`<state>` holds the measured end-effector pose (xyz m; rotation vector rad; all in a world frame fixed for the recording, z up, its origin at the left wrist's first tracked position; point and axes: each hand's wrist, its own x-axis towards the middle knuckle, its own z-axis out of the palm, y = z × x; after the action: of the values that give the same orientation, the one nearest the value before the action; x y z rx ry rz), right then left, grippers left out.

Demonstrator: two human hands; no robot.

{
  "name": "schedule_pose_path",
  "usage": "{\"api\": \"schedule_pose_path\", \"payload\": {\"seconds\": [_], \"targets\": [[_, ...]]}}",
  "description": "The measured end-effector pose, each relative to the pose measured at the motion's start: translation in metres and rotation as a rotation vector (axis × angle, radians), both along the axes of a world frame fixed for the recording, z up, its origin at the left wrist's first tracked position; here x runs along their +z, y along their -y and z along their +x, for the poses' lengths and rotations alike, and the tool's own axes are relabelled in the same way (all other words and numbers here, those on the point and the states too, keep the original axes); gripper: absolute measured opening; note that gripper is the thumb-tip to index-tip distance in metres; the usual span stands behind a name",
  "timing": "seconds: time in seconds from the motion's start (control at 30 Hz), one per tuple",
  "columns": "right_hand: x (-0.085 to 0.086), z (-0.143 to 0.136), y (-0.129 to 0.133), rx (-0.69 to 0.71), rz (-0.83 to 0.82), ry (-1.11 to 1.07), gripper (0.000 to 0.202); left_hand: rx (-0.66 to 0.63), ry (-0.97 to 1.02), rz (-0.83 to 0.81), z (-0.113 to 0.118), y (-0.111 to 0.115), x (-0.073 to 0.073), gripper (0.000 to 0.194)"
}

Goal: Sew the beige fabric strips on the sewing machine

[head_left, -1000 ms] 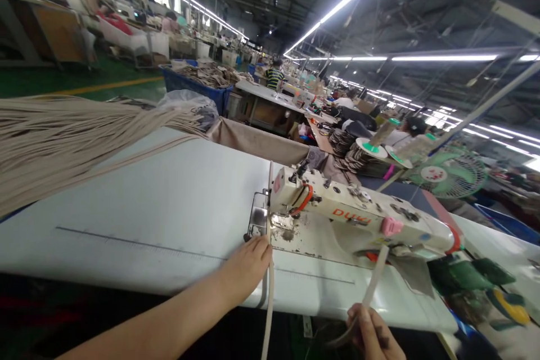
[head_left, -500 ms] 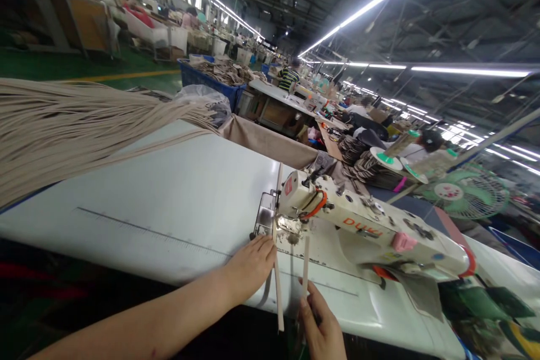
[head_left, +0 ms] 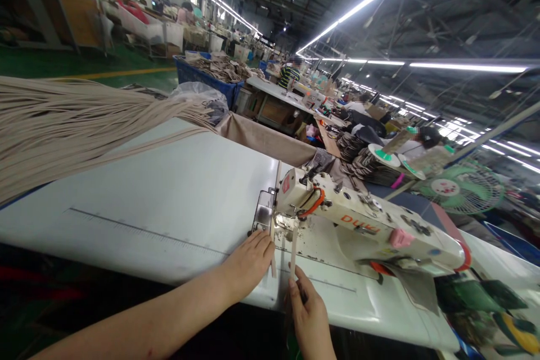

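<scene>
My left hand [head_left: 254,259] rests palm down at the front of the sewing machine [head_left: 333,214], its fingers curled against a narrow beige fabric strip [head_left: 273,267]. That strip runs up past the presser foot area, and a short tail sticks out below the fingers. My right hand [head_left: 307,301] pinches a second pale strip [head_left: 293,250] between thumb and fingers. Its upper end stands close to the lit needle area, just right of the first strip. The left thumb is hidden.
A large bundle of beige strips [head_left: 76,129] lies on the left of the white table [head_left: 169,180]. Behind stand a blue bin [head_left: 206,80] of fabric pieces and a beige cloth trough [head_left: 265,140]. Thread cones [head_left: 383,152] and a green fan [head_left: 462,188] are at right. Several people work farther back.
The first strip has moved up through the machine, so its tail below my left hand is much shorter. My right hand has brought its strip left and up, nearer the needle.
</scene>
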<state>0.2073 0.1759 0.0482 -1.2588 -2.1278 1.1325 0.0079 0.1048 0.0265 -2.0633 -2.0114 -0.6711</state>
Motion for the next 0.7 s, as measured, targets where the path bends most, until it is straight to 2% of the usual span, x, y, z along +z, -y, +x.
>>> {"api": "schedule_pose_path", "payload": {"seconds": [0.23,0.4,0.7], "targets": [[-0.0003,-0.0046,0.0014,-0.022,-0.015,-0.002,0.076,0.01,0.02,0.024,0.0017,-0.0027,-0.0044,0.028],[-0.0009,-0.0036,0.003,-0.003,-0.023,-0.025,0.07,0.013,0.025,0.049,0.0025,-0.0037,-0.0052,0.025],[0.0011,-0.0019,0.0079,-0.002,-0.044,-0.058,0.071,0.042,0.125,0.007,-0.0043,-0.0095,-0.0053,0.03]]}}
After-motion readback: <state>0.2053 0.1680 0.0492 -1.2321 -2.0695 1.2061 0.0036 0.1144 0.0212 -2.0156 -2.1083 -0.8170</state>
